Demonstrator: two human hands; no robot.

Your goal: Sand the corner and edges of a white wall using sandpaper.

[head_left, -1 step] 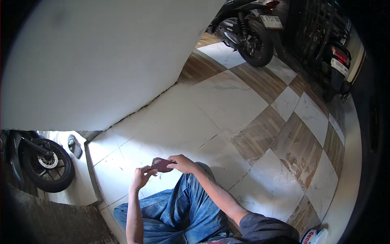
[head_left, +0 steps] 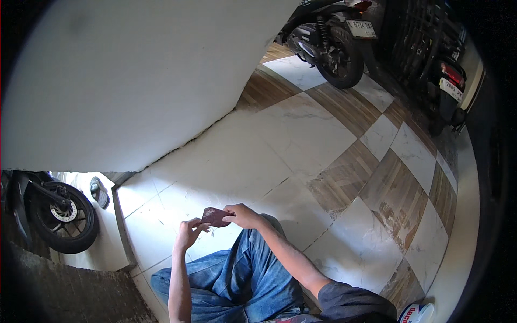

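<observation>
A small, flat, dark red piece of sandpaper (head_left: 216, 217) with pale dusty marks is stretched between my hands, above the floor in front of my knees. My left hand (head_left: 188, 234) pinches its left edge between thumb and fingertips. On the opposite side, my right hand (head_left: 243, 217) grips the right edge, thumb on the near face. My folded legs in dusty blue jeans (head_left: 237, 277) lie just below both hands.
A white wall (head_left: 134, 81) slants across the upper left above white and wood-look floor tiles (head_left: 344, 177). Motorcycles stand at the left (head_left: 59, 218), far back (head_left: 334, 48) and far right (head_left: 449, 86). A sandal (head_left: 99, 192) lies by the left wheel; a white tub (head_left: 417, 312) sits lower right.
</observation>
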